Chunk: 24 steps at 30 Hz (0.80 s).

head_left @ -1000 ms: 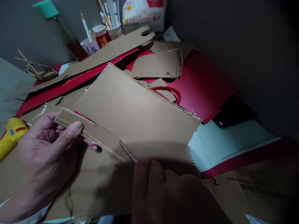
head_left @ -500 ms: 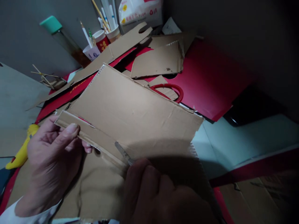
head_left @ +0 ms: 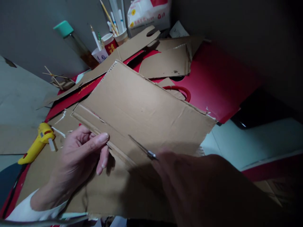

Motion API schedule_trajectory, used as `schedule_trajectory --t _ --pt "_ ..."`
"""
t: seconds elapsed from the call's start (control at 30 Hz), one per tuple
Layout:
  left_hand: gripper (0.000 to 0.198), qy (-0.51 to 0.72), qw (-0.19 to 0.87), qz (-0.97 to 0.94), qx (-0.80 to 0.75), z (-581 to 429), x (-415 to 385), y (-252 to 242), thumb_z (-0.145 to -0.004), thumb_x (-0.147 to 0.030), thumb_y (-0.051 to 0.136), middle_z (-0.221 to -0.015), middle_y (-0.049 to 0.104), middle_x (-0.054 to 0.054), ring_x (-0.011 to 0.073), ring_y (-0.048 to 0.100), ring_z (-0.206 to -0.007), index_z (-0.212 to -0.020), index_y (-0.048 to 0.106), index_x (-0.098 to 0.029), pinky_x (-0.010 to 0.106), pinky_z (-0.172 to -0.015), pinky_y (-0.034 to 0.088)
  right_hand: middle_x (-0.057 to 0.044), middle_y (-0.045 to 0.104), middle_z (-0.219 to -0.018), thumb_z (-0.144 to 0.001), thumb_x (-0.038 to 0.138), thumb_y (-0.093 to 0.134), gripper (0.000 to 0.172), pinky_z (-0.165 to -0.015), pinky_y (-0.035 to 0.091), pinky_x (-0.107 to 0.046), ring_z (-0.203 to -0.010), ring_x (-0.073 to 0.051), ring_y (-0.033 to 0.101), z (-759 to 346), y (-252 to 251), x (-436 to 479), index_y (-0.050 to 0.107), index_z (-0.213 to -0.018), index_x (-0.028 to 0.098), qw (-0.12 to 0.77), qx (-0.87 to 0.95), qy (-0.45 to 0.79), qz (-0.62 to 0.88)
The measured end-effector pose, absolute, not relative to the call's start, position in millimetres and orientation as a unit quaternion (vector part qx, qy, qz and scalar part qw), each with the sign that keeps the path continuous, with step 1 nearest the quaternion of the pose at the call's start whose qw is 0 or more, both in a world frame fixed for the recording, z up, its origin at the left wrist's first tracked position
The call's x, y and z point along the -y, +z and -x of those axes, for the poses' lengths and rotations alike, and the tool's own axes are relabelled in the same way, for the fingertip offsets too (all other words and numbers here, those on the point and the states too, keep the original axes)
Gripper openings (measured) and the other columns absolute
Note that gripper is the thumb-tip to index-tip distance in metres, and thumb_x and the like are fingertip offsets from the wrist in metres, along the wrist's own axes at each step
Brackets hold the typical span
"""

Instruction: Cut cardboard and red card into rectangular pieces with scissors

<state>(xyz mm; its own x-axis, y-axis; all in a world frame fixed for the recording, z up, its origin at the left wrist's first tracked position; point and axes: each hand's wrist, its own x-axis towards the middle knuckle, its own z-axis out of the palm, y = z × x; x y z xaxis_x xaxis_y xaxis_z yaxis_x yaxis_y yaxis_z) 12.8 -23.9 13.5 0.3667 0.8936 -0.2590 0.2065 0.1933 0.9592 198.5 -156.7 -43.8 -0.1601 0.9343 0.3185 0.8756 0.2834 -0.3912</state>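
Note:
A tilted sheet of cardboard [head_left: 146, 104] fills the middle of the view, with a slit running along its near left edge. My left hand [head_left: 82, 154] pinches that near edge, thumb on top and fingers beneath. In my right hand [head_left: 184, 173] is a utility knife [head_left: 142, 147], its thin blade pointing up and left over the cardboard, close to the line of the slit. Whether the blade tip touches the surface I cannot tell. The knife's handle is hidden in my closed fingers, and that hand lies in deep shadow.
A yellow glue gun [head_left: 39, 142] lies at the left. Behind the sheet are cardboard scraps [head_left: 168, 63], a red ring-shaped handle [head_left: 181, 90], cups of sticks and pens [head_left: 100, 55], a green-capped bottle [head_left: 75, 44] and a white plastic bag [head_left: 149, 15].
My left hand has slid along the edge towards the right. My right hand and the knife have shifted right, and the blade is turned flatter. The whole view has shifted slightly.

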Motion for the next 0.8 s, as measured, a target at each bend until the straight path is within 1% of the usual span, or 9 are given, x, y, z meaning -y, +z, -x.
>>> schedule_trajectory --t 0.1,0.2,0.27,0.33,0.4,0.5,0.6,0.7,0.8 --pt "0.028 0.318 0.597 -0.554 -0.485 -12.6 21.1 14.2 -0.072 -0.018 0.080 -0.037 0.056 -0.006 0.0086 0.050 -0.025 -0.056 0.056 -0.021 0.013 -0.029 0.037 -0.003 0.063 -0.059 -0.099 0.034 0.036 0.030 -0.047 0.038 -0.030 -0.048 -0.017 0.054 -214.8 -43.7 162.4 0.064 -0.097 0.024 0.299 0.745 0.038 0.595" --pt "0.027 0.332 0.603 -0.547 -0.476 -11.2 19.3 13.5 -0.070 -0.015 0.080 -0.038 0.056 -0.007 0.0087 0.051 -0.026 -0.055 0.057 -0.021 0.012 -0.028 0.037 -0.005 0.068 -0.063 -0.099 0.044 0.035 0.036 -0.048 0.041 -0.031 -0.053 -0.020 0.059 -217.7 -45.2 168.8 0.063 -0.108 0.024 0.304 0.732 0.040 0.608" --pt "0.028 0.334 0.611 -0.541 -0.472 -10.6 19.5 13.0 -0.070 -0.015 0.080 -0.039 0.057 -0.007 0.0084 0.051 -0.026 -0.054 0.057 -0.020 0.012 -0.028 0.037 -0.006 0.072 -0.071 -0.100 0.047 0.034 0.039 -0.048 0.042 -0.031 -0.057 -0.021 0.063 -213.9 -47.1 171.1 0.061 -0.116 0.024 0.306 0.712 0.036 0.631" --pt "0.028 0.330 0.619 -0.537 -0.468 -10.5 20.2 12.6 -0.069 -0.015 0.080 -0.039 0.057 -0.006 0.0083 0.052 -0.025 -0.054 0.057 -0.019 0.012 -0.028 0.038 -0.008 0.074 -0.079 -0.101 0.043 0.032 0.039 -0.048 0.043 -0.030 -0.061 -0.021 0.065 -208.9 -47.8 169.7 0.056 -0.124 0.023 0.317 0.699 0.012 0.641" --pt "0.029 0.328 0.626 -0.536 -0.462 -10.5 20.6 12.2 -0.069 -0.015 0.080 -0.039 0.057 -0.006 0.0087 0.052 -0.025 -0.053 0.057 -0.019 0.012 -0.027 0.038 -0.007 0.075 -0.082 -0.102 0.033 0.031 0.036 -0.046 0.040 -0.030 -0.058 -0.019 0.064 -205.2 -46.5 164.3 0.053 -0.128 0.023 0.318 0.709 -0.004 0.629" --pt "0.028 0.334 0.629 -0.537 -0.452 -9.1 19.8 10.8 -0.070 -0.015 0.081 -0.039 0.057 -0.006 0.0095 0.052 -0.025 -0.053 0.059 -0.020 0.013 -0.027 0.040 0.000 0.069 -0.068 -0.099 0.026 0.035 0.026 -0.040 0.029 -0.030 -0.042 -0.013 0.052 -202.4 -41.8 152.9 0.056 -0.114 0.025 0.295 0.746 0.014 0.596" --pt "0.025 0.337 0.634 -0.543 -0.436 -6.2 18.5 8.1 -0.074 -0.016 0.079 -0.042 0.060 -0.006 0.0104 0.055 -0.028 -0.056 0.062 -0.021 0.014 -0.029 0.043 0.003 0.060 -0.056 -0.096 0.032 0.041 0.015 -0.039 0.020 -0.031 -0.036 -0.012 0.043 -200.5 -39.1 144.9 0.055 -0.092 0.026 0.282 0.770 0.008 0.572" --pt "0.023 0.336 0.645 -0.553 -0.406 -3.7 18.3 5.6 -0.078 -0.015 0.076 -0.044 0.062 -0.006 0.0120 0.059 -0.031 -0.060 0.064 -0.021 0.016 -0.031 0.048 0.004 0.053 -0.051 -0.097 0.033 0.039 0.021 -0.040 0.016 -0.031 -0.035 -0.011 0.038 -197.4 -39.5 142.6 0.049 -0.079 0.026 0.260 0.777 0.003 0.574" --pt "0.023 0.333 0.654 -0.555 -0.393 -2.6 19.0 4.7 -0.078 -0.016 0.076 -0.046 0.063 -0.006 0.0133 0.061 -0.034 -0.060 0.065 -0.022 0.019 -0.033 0.051 0.005 0.046 -0.046 -0.097 0.028 0.036 0.024 -0.041 0.015 -0.032 -0.034 -0.012 0.034 -193.2 -37.0 141.8 0.047 -0.076 0.026 0.232 0.770 0.012 0.594"
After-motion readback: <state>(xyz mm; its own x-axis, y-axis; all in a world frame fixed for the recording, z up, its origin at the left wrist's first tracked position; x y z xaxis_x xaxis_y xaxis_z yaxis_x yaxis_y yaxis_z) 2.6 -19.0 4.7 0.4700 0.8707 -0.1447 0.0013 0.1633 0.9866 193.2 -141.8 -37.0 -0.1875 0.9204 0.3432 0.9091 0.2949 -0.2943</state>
